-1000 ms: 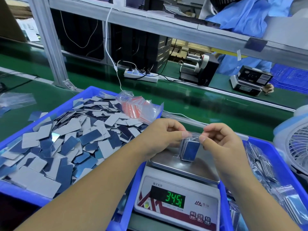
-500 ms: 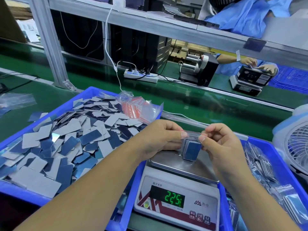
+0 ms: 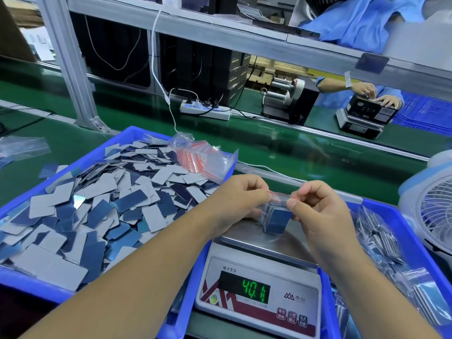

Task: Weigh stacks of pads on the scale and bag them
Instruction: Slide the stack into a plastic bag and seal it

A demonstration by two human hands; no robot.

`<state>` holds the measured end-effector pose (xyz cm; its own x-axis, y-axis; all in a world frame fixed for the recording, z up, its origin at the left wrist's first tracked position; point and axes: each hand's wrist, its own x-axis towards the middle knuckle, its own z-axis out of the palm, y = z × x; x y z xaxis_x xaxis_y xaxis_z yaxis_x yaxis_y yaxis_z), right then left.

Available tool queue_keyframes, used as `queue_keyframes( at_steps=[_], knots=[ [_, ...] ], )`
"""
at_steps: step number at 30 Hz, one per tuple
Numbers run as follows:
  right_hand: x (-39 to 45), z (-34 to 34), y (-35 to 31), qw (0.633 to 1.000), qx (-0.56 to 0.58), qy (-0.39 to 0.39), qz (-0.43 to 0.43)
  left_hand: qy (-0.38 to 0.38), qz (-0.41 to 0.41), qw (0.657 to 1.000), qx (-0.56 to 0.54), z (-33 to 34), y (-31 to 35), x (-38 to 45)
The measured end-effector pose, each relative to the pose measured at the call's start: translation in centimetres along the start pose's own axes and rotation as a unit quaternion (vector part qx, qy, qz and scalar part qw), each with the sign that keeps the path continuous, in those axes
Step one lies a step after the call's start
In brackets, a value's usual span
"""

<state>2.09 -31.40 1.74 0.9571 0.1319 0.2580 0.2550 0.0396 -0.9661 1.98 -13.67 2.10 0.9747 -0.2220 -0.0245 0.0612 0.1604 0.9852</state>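
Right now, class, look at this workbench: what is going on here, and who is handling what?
A person is bagging a stack of pads. The left hand and right hand pinch the red zip strip of a small clear bag around the stack, which stands on the scale; the display reads about 40.1. Loose pads fill the blue tray on the left; filled bags lie on the right.

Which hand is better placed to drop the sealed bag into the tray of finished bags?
Right, probably. Both the left hand and right hand pinch the bag of pads over the scale, but the tray of bagged pads lies directly beside the right hand.
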Motion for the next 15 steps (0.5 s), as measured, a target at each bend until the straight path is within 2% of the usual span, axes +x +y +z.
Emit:
queue_keyframes(
  at_steps=[10, 15],
  knots=[
    [-0.02, 0.0, 0.52, 0.999, 0.037, -0.028, -0.004, -0.012, 0.016, 0.998, 0.064, -0.1, -0.29, -0.16],
    [-0.05, 0.21, 0.41, 0.998, 0.053, 0.0, -0.015, -0.02, 0.02, 0.998, 0.062, 0.08, -0.28, -0.23]
  ],
)
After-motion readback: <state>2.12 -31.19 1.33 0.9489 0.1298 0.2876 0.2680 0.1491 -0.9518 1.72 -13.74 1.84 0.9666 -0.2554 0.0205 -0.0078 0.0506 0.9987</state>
